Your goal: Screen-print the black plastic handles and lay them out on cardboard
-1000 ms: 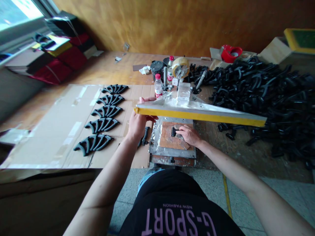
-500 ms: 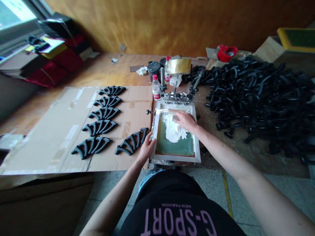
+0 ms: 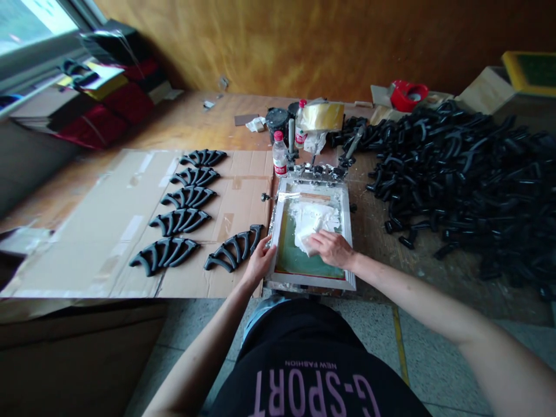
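Note:
A screen-printing frame (image 3: pixel 350 249) with a green mesh lies flat in front of me, hinged at its far end to metal clamps (image 3: pixel 315 171). White ink (image 3: pixel 315 217) is spread thickly over the middle of the mesh. My right hand (image 3: pixel 332 248) is closed on a small scraper (image 3: pixel 311 245), pressed to the mesh at the near side of the ink; ink and fingers partly hide it. At the frame's left edge my left hand (image 3: pixel 260 259) grips the side, its fingertips partly hidden. Just left of that hand lies a group of black curved handles (image 3: pixel 232 250).
Rows of black handles (image 3: pixel 165 255) rest on a cardboard sheet (image 3: pixel 99 231) to the left. A large heap of black handles (image 3: pixel 452 168) covers the right side. Behind the frame stand a red-capped bottle (image 3: pixel 280 155), a dark tub (image 3: pixel 277 120) and a tape roll (image 3: pixel 322 117).
My right hand has drawn the scraper from the far part of the mesh toward me, and the white ink has spread. My left hand stays at the frame's edge. The view has shifted slightly.

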`<state>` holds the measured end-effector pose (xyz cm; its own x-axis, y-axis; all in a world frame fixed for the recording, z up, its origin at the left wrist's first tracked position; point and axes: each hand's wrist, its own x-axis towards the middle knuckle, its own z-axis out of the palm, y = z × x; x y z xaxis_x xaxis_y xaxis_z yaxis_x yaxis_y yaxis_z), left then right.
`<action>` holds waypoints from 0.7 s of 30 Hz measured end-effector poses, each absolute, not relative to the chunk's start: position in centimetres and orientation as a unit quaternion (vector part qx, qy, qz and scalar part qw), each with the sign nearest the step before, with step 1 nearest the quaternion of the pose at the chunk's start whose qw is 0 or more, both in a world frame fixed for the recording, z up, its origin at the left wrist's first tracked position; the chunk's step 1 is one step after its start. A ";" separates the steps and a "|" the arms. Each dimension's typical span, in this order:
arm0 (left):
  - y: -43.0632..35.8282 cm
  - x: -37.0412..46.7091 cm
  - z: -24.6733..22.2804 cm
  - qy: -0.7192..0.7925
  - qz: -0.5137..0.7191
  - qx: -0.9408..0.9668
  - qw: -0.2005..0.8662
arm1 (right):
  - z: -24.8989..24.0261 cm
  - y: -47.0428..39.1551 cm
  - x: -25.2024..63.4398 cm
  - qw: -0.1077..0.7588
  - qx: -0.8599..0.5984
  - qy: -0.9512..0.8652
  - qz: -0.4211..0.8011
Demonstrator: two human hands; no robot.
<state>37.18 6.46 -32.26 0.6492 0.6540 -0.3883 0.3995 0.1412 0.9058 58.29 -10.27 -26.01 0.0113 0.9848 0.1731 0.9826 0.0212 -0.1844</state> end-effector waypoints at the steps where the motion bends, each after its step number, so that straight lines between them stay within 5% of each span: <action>1: 6.4 37.2 -32.1 0.407 0.099 0.649 0.635 | -26.1 -10.3 58.1 0.137 -0.695 -0.706 0.014; 12: 7.0 38.3 -20.1 0.349 0.172 0.664 0.639 | -19.5 -5.7 70.0 0.260 -0.862 -0.429 -0.073; 17: 8.4 43.2 -13.9 0.254 0.330 0.637 0.649 | -23.2 -11.0 72.2 0.250 -0.912 -0.325 -0.019; 21: 9.3 46.7 -11.7 0.233 0.363 0.637 0.639 | -28.6 -11.4 65.6 0.189 -0.870 -0.452 0.061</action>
